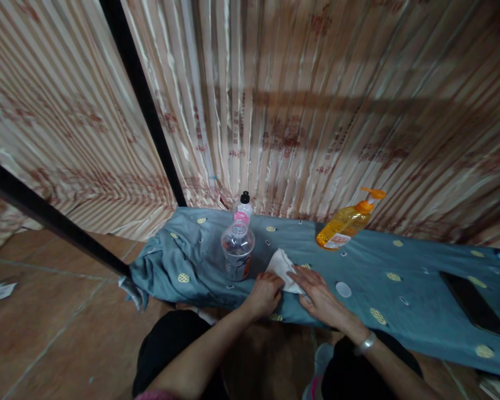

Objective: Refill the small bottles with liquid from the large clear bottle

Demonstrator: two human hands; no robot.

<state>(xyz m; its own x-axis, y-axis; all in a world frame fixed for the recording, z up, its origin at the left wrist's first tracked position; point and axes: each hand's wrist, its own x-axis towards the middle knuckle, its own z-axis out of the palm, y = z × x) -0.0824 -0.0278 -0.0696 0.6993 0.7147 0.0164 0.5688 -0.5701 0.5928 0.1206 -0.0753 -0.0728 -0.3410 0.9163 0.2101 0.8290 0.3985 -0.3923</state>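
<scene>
A folded white cloth point(281, 265) lies on the blue-grey patterned sheet, under both my hands. My left hand point(265, 293) curls its fingers over the cloth's near left edge. From the other side, my right hand point(319, 294) grips the cloth, fingers over its top and the thumb near its front edge. Left of the cloth stands a clear plastic bottle point(237, 253) with a wide rounded upper part. Behind it is a smaller clear bottle point(242, 208) with a black cap and pink label. A white round disc point(343, 289) rests right of my right hand.
An orange pump bottle point(344, 225) stands at the back right. Farther right, a dark phone point(477, 303) lies on the sheet point(375, 278). Black metal poles point(145, 105) rise at the left, and a striped curtain point(275, 111) hangs behind. My knees are below the front edge.
</scene>
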